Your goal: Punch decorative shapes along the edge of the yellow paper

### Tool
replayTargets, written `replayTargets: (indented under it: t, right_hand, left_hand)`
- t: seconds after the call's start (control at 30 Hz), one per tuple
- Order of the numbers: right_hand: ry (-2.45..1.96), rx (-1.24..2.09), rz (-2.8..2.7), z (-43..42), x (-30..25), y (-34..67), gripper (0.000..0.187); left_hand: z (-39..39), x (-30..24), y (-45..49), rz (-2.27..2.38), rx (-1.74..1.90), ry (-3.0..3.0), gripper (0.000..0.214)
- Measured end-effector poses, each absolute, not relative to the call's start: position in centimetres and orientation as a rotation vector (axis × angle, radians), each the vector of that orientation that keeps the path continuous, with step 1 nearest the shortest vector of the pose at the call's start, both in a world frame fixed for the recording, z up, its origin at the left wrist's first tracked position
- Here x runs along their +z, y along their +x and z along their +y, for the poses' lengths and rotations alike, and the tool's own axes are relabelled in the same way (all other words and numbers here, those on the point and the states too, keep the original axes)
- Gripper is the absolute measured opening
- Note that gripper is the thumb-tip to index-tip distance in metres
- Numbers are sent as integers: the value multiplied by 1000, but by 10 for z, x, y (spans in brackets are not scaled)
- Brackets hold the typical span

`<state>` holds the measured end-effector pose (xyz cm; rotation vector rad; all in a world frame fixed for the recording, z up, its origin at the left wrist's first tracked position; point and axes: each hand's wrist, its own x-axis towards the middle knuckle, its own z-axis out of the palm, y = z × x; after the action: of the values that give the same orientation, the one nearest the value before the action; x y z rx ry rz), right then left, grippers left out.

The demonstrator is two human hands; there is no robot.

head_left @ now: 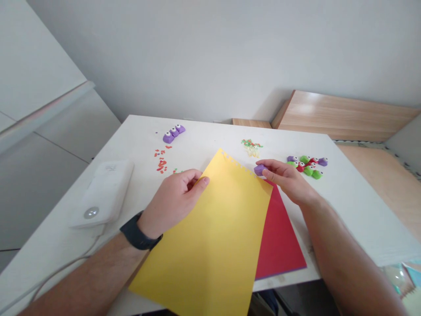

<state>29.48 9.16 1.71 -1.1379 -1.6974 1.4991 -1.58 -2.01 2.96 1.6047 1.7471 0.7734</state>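
A sheet of yellow paper (213, 228) is pinched at its left edge by my left hand (177, 197), which wears a dark wristband. Small notches run along the sheet's far edge. My right hand (287, 180) is closed on a small purple craft punch (259, 170), held at that notched edge near the right corner. Whether the paper sits inside the punch's slot, I cannot tell. Beneath the yellow sheet, red paper (279, 241) shows on the right, with a thin purple edge under it.
Purple punches (174, 133) stand in a row at the back left. Several purple, green and red punches (308, 166) cluster on the right. Red paper bits (162, 165) and green and yellow bits (251, 147) lie on the white table (204, 136). A white device (105, 188) with a cable is at left.
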Motion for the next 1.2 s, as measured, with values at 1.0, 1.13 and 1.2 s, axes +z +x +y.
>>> replayTargets:
  t: [1.0, 1.13, 1.2]
  right_hand:
    - [-1061, 1534, -1678, 94, 20, 299, 37]
    - [-1059, 1550, -1690, 94, 20, 300, 41]
    - [-1083, 1554, -1702, 94, 20, 301, 42]
  left_hand:
    - [-21, 37, -13, 1752, 785, 1604, 35]
    - [-21, 38, -13, 1759, 783, 1610, 35]
    - [-21, 38, -13, 1767, 777, 1629, 37]
